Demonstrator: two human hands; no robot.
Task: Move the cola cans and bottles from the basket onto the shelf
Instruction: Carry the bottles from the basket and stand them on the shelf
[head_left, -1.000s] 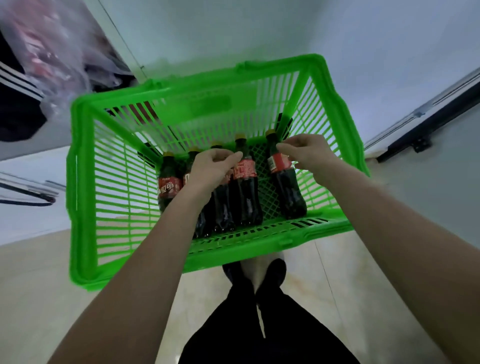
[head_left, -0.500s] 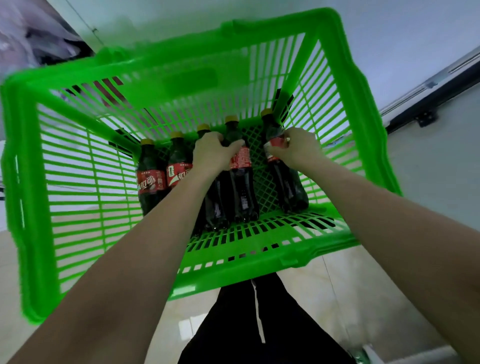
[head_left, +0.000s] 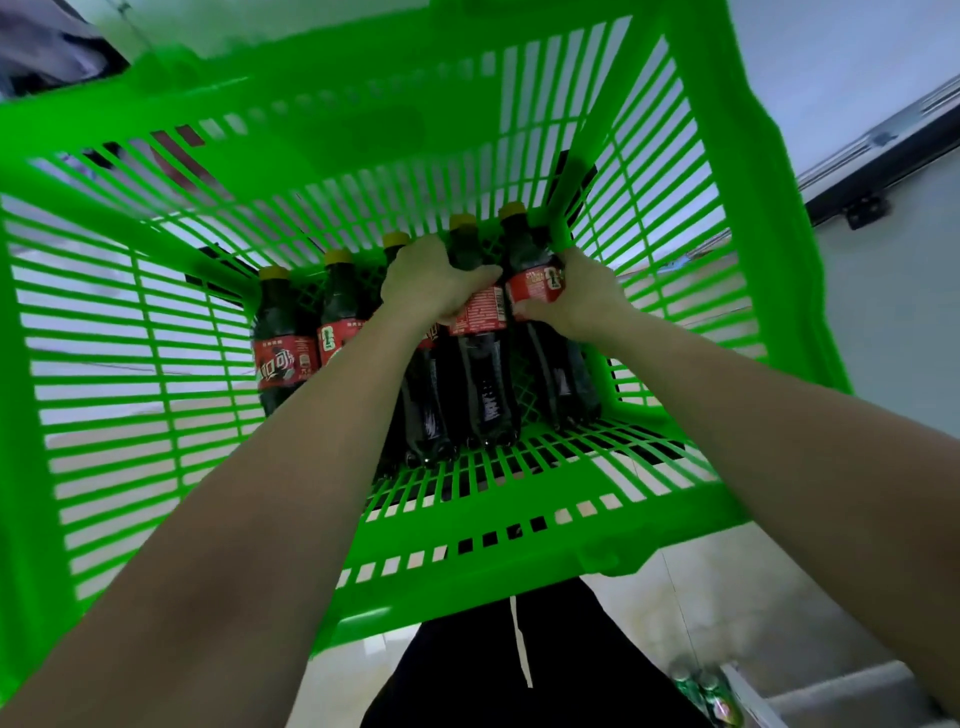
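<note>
A bright green slatted basket (head_left: 156, 332) fills the view, with several dark cola bottles with red labels and yellow caps standing in a row on its floor. My left hand (head_left: 431, 283) is wrapped around the necks of two middle bottles (head_left: 483, 364). My right hand (head_left: 576, 299) grips the rightmost bottle (head_left: 558, 374) at its label. Two more bottles (head_left: 283, 353) stand untouched at the left of the row. The shelf is not in view.
The basket's near wall (head_left: 493, 540) rises in front of my dark trousers (head_left: 519, 665). Green cans (head_left: 706, 691) stand on the pale tiled floor at the lower right. A grey wall with a dark rail (head_left: 878, 171) runs along the right.
The basket has come much closer and now fills the view. Both hands went from hovering over the bottle tops to closing around bottles.
</note>
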